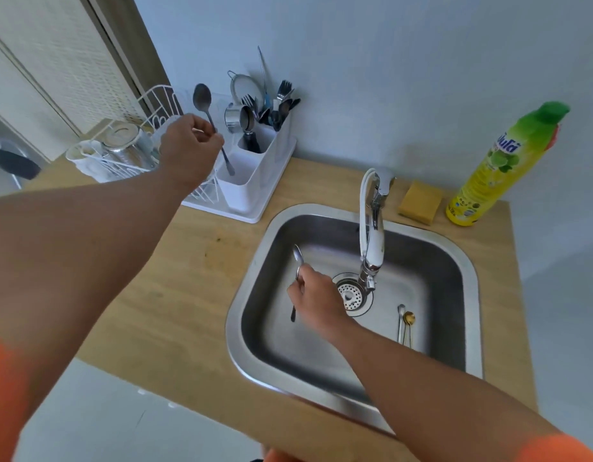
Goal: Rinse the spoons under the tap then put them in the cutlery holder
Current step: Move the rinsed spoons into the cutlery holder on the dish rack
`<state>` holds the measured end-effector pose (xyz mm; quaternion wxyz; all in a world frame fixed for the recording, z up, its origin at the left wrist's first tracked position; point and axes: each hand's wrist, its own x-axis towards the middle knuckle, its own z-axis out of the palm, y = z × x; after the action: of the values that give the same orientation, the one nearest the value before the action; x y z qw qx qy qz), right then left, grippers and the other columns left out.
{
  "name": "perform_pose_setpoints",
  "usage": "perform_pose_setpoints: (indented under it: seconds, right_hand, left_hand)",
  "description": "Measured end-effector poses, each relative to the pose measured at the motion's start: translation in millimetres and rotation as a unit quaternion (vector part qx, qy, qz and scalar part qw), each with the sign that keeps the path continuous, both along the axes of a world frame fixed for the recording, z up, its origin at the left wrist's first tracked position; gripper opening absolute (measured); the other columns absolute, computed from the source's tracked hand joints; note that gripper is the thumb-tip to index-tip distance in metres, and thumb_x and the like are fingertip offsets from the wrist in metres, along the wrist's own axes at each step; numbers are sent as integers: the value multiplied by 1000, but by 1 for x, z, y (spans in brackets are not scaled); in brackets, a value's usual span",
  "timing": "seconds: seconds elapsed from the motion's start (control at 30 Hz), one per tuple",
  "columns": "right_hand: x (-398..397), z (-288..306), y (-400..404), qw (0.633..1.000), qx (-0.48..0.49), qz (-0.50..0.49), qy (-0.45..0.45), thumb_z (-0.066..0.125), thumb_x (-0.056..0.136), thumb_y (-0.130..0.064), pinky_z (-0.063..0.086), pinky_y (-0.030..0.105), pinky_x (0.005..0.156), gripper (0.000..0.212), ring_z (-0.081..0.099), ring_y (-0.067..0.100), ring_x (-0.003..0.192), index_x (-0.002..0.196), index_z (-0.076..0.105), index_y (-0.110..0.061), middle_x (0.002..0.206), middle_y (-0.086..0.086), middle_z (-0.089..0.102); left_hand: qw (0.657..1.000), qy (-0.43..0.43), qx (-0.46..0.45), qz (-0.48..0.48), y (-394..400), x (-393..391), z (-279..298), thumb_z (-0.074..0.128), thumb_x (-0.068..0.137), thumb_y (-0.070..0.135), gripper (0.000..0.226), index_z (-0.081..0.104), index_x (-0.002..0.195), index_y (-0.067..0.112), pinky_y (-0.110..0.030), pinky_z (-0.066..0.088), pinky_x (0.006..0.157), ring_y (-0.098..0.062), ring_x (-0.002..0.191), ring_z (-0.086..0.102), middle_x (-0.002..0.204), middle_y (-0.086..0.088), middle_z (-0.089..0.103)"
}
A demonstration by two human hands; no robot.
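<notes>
My left hand (188, 141) pinches a spoon (210, 123), handle tip just inside the cutlery holder (255, 181); released crooked, it could tip out. My right hand (313, 295) grips another spoon (297, 278) in the sink (468, 261); I think the tap (371, 241) is off.

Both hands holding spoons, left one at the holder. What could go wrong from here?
1. The left hand holds its spoon bowl up, with the handle tip at the front compartment of the holder; released tilted, it might lean out or tip over the rim.
2. The right hand pinches another spoon loosely over the sink; it could slip and drop.
3. No water is seen at the tap; that spoon may go unrinsed.
</notes>
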<state>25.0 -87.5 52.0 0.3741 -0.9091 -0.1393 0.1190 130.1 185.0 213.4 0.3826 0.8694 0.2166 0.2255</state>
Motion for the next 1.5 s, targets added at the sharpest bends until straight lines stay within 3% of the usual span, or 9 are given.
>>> perform_pose_setpoints:
  seconds: [0.13, 0.43, 0.5, 0.73, 0.87, 1.0, 1.17, 1.23, 1.5]
  right_hand:
    - [21, 28, 16, 999, 29, 4, -38, 57, 91, -20, 39, 36, 59, 18, 53, 32, 69, 80, 43, -21, 70, 1, 53]
    - [89, 121, 61, 985, 129, -46, -106, 51, 95, -16, 46, 40, 61, 10, 53, 27, 65, 89, 58, -12, 69, 6, 57]
    - [107, 137, 72, 982, 136, -68, -112, 55, 92, -18, 41, 36, 58, 15, 49, 19, 60, 78, 50, -17, 65, -1, 54]
    - [154, 160, 103, 980, 125, -101, -115, 59, 89, -23, 37, 28, 54, 15, 51, 17, 63, 76, 52, -19, 67, -4, 57]
    - [164, 161, 112, 980, 130, -96, -113, 58, 91, -22, 37, 29, 56, 15, 48, 17, 64, 78, 51, -19, 71, -2, 57]
    - [165, 164, 117, 977, 119, -111, -141, 55, 88, -25, 38, 31, 55, 15, 47, 20, 63, 76, 48, -20, 72, 1, 60]
    - [163, 160, 124, 974, 133, -99, -155, 56, 92, -24, 38, 31, 56, 14, 53, 21, 65, 82, 55, -14, 69, -2, 60]
    - [161, 151, 126, 983, 86, -75, -144, 55, 96, -25, 34, 28, 53, 15, 50, 13, 62, 87, 60, -13, 69, -7, 56]
    - [143, 110, 121, 996, -63, -14, -63, 43, 103, -26, 42, 31, 69, 23, 61, 26, 89, 98, 64, -31, 102, -2, 68]
  left_hand:
    - [999, 36, 25, 11, 0, 2, -26, 71, 87, 36, 13, 64, 92, 26, -23, 46, 65, -15, 77, 67, 75, 16, 64]
    - [998, 54, 12, 5, -24, -16, -69, 68, 94, 30, 19, 73, 107, 18, -31, 45, 85, -21, 106, 64, 122, -7, 69]
    - [998, 56, 4, 9, -27, -17, -69, 68, 94, 32, 16, 71, 105, 20, -31, 45, 85, -21, 104, 62, 126, -8, 64]
    - [998, 55, -15, 31, -32, -20, -72, 64, 98, 35, 19, 65, 108, 19, -31, 43, 83, -20, 100, 58, 131, -8, 51]
    - [997, 42, -38, 52, -31, -23, -80, 63, 97, 36, 24, 57, 109, 16, -34, 43, 82, -21, 95, 54, 122, -8, 53]
    - [994, 29, -84, 55, -26, -28, -90, 65, 96, 39, 19, 52, 93, 26, -24, 43, 67, -9, 80, 58, 101, 4, 60]
    - [989, 85, -107, 63, -24, -42, -106, 71, 90, 43, 28, 46, 83, 32, -21, 35, 57, -5, 72, 56, 85, 8, 60]
    - [986, 106, -113, 56, -25, -50, -115, 73, 88, 41, 28, 47, 84, 31, -21, 36, 56, -5, 72, 57, 85, 9, 61]
    - [985, 153, -85, -4, -31, -75, -137, 72, 88, 37, 17, 56, 90, 31, -18, 36, 58, 2, 75, 58, 86, 15, 63]
